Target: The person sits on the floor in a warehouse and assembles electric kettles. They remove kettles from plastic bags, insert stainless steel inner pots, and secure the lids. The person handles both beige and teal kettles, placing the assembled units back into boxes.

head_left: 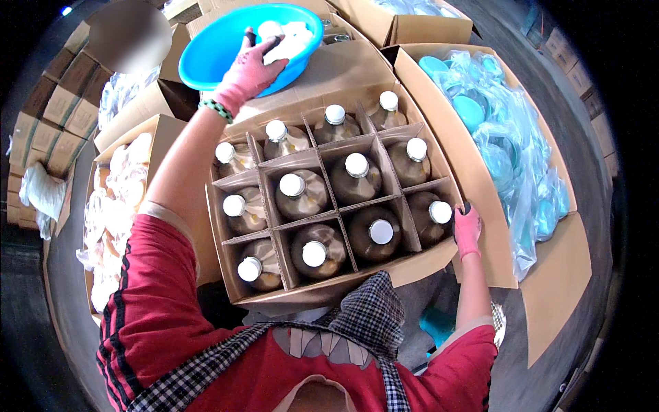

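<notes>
In front of me stands a cardboard box (336,271) with card dividers, holding several glass bottles (300,196) with white caps (292,185), one bottle per cell. My left hand (250,74), in a pink glove with dark fingertips, reaches over the rim of a blue basin (213,55). Its fingers are spread against white pieces (294,41) inside; one looks round, the rest cannot be made out clearly. At the box's right side, my right hand (467,232), gloved likewise, grips the cardboard edge beside the near right bottle.
On the right is an open carton (473,206) of turquoise lids (469,112) in clear plastic, its flap (559,275) jutting toward me. A carton of white pieces (117,206) in plastic stands left. Stacked boxes (62,103) rise far left. Another person's blurred head is behind them.
</notes>
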The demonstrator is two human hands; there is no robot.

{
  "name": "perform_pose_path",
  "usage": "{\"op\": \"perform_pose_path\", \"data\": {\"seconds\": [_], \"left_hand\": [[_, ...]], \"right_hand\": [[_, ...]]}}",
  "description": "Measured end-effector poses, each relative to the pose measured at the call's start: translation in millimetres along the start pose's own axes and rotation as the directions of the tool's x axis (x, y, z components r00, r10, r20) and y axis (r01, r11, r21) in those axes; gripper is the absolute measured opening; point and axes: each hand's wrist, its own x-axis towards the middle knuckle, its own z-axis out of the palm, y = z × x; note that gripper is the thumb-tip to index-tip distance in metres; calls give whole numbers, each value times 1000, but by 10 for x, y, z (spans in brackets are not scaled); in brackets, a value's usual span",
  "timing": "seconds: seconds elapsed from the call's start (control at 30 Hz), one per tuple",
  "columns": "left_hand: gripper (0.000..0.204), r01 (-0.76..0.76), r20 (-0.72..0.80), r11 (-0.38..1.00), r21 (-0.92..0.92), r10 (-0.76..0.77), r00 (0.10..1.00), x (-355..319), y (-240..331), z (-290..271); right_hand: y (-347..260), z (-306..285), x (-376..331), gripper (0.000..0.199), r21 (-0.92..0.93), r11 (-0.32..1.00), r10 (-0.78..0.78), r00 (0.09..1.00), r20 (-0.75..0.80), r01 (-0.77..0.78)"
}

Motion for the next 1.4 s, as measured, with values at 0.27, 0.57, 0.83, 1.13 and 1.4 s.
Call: {"op": "perform_pose_path", "data": {"seconds": [0.27, 0.57, 0.83, 1.13, 1.4], "left_hand": [[49, -284, 457, 935, -213, 352, 817, -2479, 839, -641], [36, 99, 326, 964, -246, -14, 945, -3592, 900, -599], [34, 12, 289, 923, -384, 108, 951, -3691, 896, -542], [28, -42, 309, 907, -419, 186, 933, -3597, 1056, -445], [27, -146, 346, 924, -353, 274, 898, -3637, 1066, -192]], "right_hand": [[52, 65, -26, 34, -59, 997, -50, 994, -101, 45], [232, 99, -157, 37, -30, 984, -175, 926, -335, 175], [1007, -272, -2001, 47, -299, 950, -179, 944, -276, 93], [2119, 107, -3364, 36, -563, 816, 16, 968, 251, 133], [1952, 272, -2352, 45, -772, 46, 240, 744, 624, 633]]}}
